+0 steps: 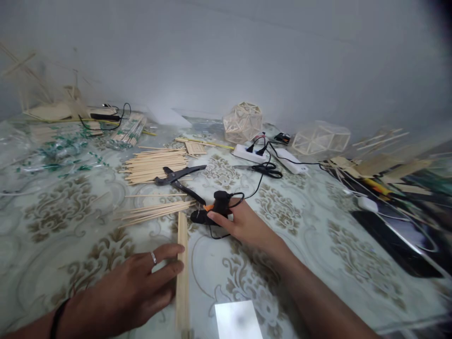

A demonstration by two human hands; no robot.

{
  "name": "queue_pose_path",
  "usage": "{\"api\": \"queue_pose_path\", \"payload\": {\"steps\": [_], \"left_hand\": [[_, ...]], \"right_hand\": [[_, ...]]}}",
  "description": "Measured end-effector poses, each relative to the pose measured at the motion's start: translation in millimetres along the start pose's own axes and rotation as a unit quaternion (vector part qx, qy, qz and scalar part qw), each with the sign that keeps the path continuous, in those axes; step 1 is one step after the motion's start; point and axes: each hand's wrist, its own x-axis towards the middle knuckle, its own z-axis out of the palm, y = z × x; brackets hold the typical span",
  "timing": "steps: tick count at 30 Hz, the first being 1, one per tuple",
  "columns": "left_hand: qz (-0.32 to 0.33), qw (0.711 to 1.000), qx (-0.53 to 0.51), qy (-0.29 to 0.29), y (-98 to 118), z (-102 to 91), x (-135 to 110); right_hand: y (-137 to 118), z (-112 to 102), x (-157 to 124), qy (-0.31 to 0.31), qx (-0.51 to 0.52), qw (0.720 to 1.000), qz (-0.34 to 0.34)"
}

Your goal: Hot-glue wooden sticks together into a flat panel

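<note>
My right hand (pixel 236 221) is closed around a black corded hot glue gun (pixel 221 202) with an orange part near its nozzle. The glue gun is low over the table, beside one handle of the dark pliers (pixel 176 176). A long pale wooden strip (pixel 182 282), apparently sticks side by side, runs toward me. On its left edge rest the fingertips of my left hand (pixel 148 278), fingers stretched and a little apart, thumb hidden. Thin loose sticks (pixel 155 213) fan out beyond my left hand, and a larger pile of sticks (pixel 151 165) is behind them.
Black scissors (pixel 266 169) lie near a white power strip (pixel 249 153) with plugs. Stick-built polyhedron frames (pixel 243 122) stand at the back. Plastic-wrapped bundles (pixel 127 129) are on the left. A black device (pixel 391 240) and cables lie right. A white card (pixel 238 320) lies in front.
</note>
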Motion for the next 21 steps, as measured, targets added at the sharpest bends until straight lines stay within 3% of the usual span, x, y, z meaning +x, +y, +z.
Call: {"api": "queue_pose_path", "payload": {"steps": [3,6,9,14,21], "left_hand": [[0.033,0.998,0.008,0.054,6,-5.8,12],[0.0,0.997,-0.017,0.077,8,-12.2,18],[0.025,0.998,-0.017,0.048,5,-13.0,11],[-0.039,0.998,-0.01,0.044,7,-2.5,-8],[-0.066,0.997,-0.013,0.026,15,7.6,-4]], "right_hand": [[-2,0,-4,0.002,0.006,1.0,0.001],[-4,2,-9,-0.002,0.012,1.0,0.002],[-7,3,-12,-0.012,0.01,1.0,0.01],[-8,3,-16,-0.019,-0.004,1.0,0.021],[-8,6,-19,-0.007,-0.021,1.0,0.009]]}}
